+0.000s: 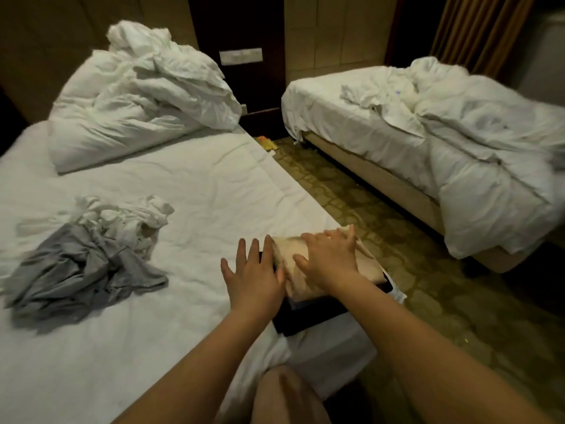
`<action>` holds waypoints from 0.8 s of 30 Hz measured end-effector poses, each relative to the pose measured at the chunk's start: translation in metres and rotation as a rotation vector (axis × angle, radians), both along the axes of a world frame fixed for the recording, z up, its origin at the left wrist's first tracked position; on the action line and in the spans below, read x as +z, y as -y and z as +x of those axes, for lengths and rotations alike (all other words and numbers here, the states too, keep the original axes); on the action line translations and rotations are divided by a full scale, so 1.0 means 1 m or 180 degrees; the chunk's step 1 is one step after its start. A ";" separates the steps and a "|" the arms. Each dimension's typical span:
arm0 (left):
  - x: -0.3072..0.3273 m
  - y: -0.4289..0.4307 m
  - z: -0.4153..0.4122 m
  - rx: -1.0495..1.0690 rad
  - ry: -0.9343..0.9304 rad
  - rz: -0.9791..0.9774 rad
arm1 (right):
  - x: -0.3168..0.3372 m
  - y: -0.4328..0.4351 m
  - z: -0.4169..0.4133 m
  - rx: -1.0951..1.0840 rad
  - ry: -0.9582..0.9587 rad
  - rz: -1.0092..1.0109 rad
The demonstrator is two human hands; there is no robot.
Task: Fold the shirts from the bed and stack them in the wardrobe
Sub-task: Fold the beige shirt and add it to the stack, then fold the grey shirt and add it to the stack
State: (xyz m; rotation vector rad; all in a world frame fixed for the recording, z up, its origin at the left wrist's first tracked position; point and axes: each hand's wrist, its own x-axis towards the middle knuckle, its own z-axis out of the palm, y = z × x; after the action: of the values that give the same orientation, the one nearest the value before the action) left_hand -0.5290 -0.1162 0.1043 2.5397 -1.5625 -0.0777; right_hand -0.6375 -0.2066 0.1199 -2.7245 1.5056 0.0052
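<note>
A folded cream shirt (301,284) lies on top of a folded dark garment (308,316) at the right edge of the near bed (189,185). My right hand (328,258) presses flat on the cream shirt, fingers spread. Just left of it, my left hand (255,275) lies flat with straight fingers, its thumb side touching the shirt's left edge. Further left on the bed sits a loose heap: a crumpled grey shirt (79,270) with crumpled white shirts (122,218) behind it.
A rumpled white duvet and pillow (137,96) fill the head of the near bed. A second bed (443,142) with messy bedding stands to the right, across a patterned carpet aisle (397,255). A dark nightstand (244,71) stands between the beds. My knee (284,396) shows below.
</note>
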 end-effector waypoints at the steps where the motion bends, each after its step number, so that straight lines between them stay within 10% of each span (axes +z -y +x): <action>1: 0.010 -0.013 0.006 0.0033 0.0036 -0.0047 | 0.013 -0.014 0.009 0.0031 0.0069 0.0003; 24: -0.007 -0.209 0.213 0.1706 -0.0037 0.0032 | -0.020 -0.172 0.254 0.1532 0.0006 0.0624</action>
State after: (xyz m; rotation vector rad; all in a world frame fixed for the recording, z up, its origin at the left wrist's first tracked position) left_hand -0.3160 0.0929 0.0972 2.8586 -0.8312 -0.0345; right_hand -0.3832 -0.0346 0.0994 -2.8383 0.7660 0.1514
